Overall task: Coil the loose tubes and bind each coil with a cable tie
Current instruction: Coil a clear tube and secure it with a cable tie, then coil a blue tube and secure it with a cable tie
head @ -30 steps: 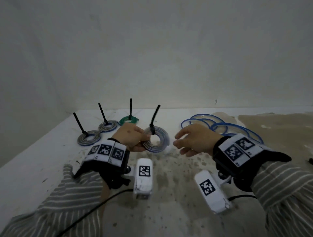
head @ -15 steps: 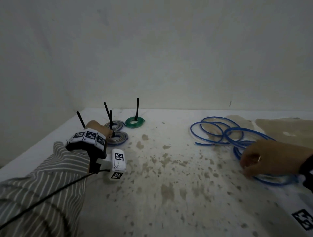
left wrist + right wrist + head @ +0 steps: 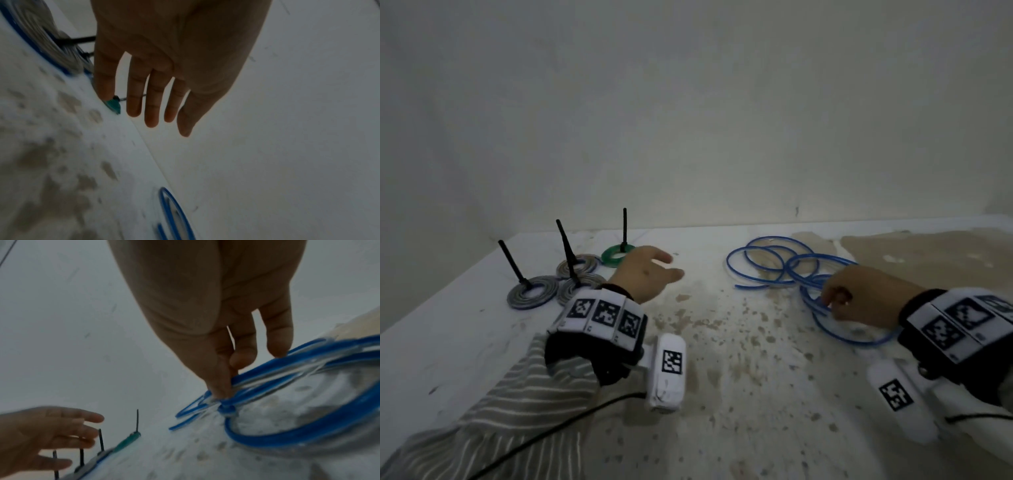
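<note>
A loose blue tube (image 3: 774, 262) sprawls in wide loops on the right of the white table (image 3: 722, 394). My right hand (image 3: 828, 303) pinches a strand of the blue tube (image 3: 287, 369) between thumb and fingertips (image 3: 221, 391), low over the table. My left hand (image 3: 676, 267) hovers empty at centre left, its fingers (image 3: 152, 105) straight and spread. Behind it lie three bound grey coils (image 3: 529, 294) and a green coil (image 3: 614, 256), each with a black cable tie tail (image 3: 566, 246) standing up. The green coil (image 3: 114, 104) peeks out past my fingers.
A wall rises right behind the table's far edge. A brown stained patch (image 3: 928, 253) covers the back right corner. The table's left edge (image 3: 431, 308) runs diagonally past the grey coils. A black cable (image 3: 544, 435) trails from my left wrist.
My left hand set the grey coil down beside the other coils, let go and now drifts right, empty. My right hand reached to the blue tube and pinched a strand.
</note>
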{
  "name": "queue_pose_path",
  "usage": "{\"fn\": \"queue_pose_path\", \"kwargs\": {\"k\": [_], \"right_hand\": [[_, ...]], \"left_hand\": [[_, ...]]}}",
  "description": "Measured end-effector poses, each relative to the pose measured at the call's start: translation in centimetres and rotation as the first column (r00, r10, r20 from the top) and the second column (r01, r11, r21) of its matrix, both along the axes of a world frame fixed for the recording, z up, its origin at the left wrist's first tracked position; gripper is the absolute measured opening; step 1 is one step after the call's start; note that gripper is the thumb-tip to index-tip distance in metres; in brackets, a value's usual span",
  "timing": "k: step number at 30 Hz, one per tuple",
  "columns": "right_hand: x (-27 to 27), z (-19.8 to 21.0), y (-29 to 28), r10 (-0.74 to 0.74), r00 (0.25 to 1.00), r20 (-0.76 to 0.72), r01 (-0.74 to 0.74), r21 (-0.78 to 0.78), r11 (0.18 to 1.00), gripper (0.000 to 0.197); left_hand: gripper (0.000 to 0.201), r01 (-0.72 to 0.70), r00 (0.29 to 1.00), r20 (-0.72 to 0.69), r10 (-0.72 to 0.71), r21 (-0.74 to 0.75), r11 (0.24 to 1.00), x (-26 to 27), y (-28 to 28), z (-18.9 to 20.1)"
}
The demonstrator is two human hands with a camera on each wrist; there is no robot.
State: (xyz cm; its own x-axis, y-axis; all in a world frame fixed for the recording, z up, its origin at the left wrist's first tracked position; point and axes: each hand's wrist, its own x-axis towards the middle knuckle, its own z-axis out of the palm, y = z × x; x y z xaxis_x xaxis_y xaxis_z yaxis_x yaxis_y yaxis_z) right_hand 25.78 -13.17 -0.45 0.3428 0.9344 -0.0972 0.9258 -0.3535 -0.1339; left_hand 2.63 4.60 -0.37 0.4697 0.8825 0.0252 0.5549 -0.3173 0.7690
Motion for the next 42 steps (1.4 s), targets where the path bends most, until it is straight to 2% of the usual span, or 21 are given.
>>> {"fn": "queue_pose_path", "kwargs": {"k": [4, 8, 11, 16, 20, 22, 25, 27, 29, 31, 34, 37, 39, 42], "right_hand": [[-0.9, 1.4, -0.6, 0.066, 0.992, -0.108, -0.040, 0.227, 0.973, 0.019], [-2.4, 3.1, -1.1, 0.158, 0.940, -0.301, 0.000, 0.462, 0.887, 0.018], [-3.3, 3.7, -1.4, 0.275, 0.867, -0.415, 0.035, 0.602, 0.798, 0.030], [-4.3, 3.2, -1.8, 0.421, 0.699, -0.578, 0.185, 0.715, 0.675, 0.032], [-4.2, 2.2, -1.2, 0.515, 0.528, -0.675, 0.366, 0.728, 0.580, 0.031], [-4.3, 2.1, -0.9, 0.536, 0.493, -0.685, 0.409, 0.726, 0.553, 0.031], [-4.4, 1.6, -0.5, 0.521, 0.506, -0.688, 0.450, 0.726, 0.521, 0.031], [-4.4, 0.9, -0.2, 0.492, 0.535, -0.687, 0.431, 0.723, 0.540, 0.031], [-4.5, 0.1, 0.0, 0.458, 0.581, -0.673, 0.370, 0.719, 0.588, 0.031], [-4.8, -0.5, 0.3, 0.416, 0.639, -0.647, 0.317, 0.715, 0.623, 0.031], [-5.0, -0.7, 0.5, 0.377, 0.730, -0.570, 0.247, 0.734, 0.632, 0.035], [-5.4, -0.8, 0.5, 0.338, 0.796, -0.502, 0.154, 0.708, 0.689, 0.031], [-5.8, -0.9, 0.5, 0.343, 0.828, -0.443, 0.077, 0.696, 0.714, 0.026], [-6.4, -1.3, 0.7, 0.360, 0.865, -0.350, -0.042, 0.664, 0.746, 0.036]], "left_hand": [[0.042, 0.268, 0.956, 0.138, -0.260, -0.035, 0.963, 2.5, -4.5, -0.2], [0.052, 0.369, 0.903, 0.254, -0.346, -0.047, 0.928, 4.0, -6.8, -0.5], [0.060, 0.387, 0.888, 0.293, -0.354, -0.058, 0.920, 4.3, -7.3, -1.0], [0.042, 0.306, 0.891, 0.363, -0.272, -0.038, 0.951, 3.6, -6.9, -1.5], [0.037, 0.260, 0.895, 0.391, -0.216, -0.064, 0.964, 3.2, -6.6, -1.7], [0.035, 0.251, 0.895, 0.395, -0.205, -0.068, 0.965, 3.2, -6.5, -1.8], [0.020, 0.217, 0.860, 0.487, -0.151, -0.083, 0.973, 3.1, -6.2, -1.9], [0.004, 0.186, 0.828, 0.553, -0.093, -0.115, 0.976, 2.8, -6.1, -1.7], [0.019, 0.174, 0.809, 0.585, -0.058, -0.144, 0.974, 2.5, -6.1, -1.5], [0.024, 0.175, 0.780, 0.625, -0.017, -0.192, 0.966, 2.2, -6.4, -1.3], [0.022, 0.174, 0.706, 0.706, 0.065, -0.262, 0.949, 1.4, -6.4, -0.6], [0.017, 0.185, 0.628, 0.769, 0.124, -0.301, 0.936, 0.4, -6.4, -0.1], [0.012, 0.206, 0.610, 0.782, 0.131, -0.316, 0.926, 0.0, -6.9, 0.1], [0.008, 0.236, 0.609, 0.785, 0.119, -0.322, 0.917, -0.2, -7.6, 0.1]]}}
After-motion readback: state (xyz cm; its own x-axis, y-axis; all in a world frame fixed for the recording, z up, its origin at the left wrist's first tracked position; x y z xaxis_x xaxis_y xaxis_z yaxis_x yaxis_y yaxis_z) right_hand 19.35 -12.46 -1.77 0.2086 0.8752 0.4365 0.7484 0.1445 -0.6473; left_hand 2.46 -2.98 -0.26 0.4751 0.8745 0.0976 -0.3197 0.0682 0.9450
